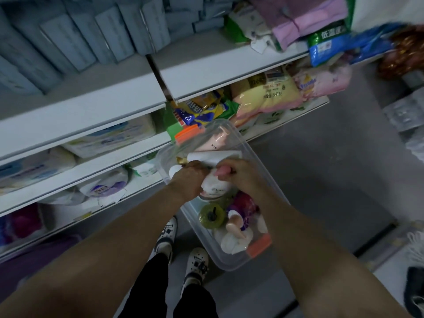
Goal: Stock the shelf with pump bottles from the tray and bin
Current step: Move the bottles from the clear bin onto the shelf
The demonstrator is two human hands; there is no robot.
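Step in hand, as judged: retrieval of pump bottles from the bin [250, 152], a clear plastic container with orange latches standing on the floor at the foot of the shelf [96, 106]. No tray can be identified with certainty.

Hand state:
1. The left hand [187, 180] is curled over the neck end of a white bottle [214, 187], at about 9 o'clock from it.
2. The right hand [238, 174] grips the same bottle from 3 o'clock, with a pink part, probably its pump head, showing between the fingers. Both hands hold the bottle above the middle of the bin.

Bin contents:
- At 12 o'clock, a pale pink pump bottle [218, 140] lying on its side.
- Just below it, a white bottle with a gold pump [213, 157], also lying flat.
- At 6 o'clock, a green bottle [212, 216] seen top-down, a purple bottle [243, 203], and a white bottle with a pink pump [234, 239].

Next move, as judged: lift the held bottle clear of the bin wall, then carry it toward 10 o'clock to a free shelf spot. The lower shelves hold white and purple packs, so a gap must be located first. Keep the bottle upright so the pump does not snag.
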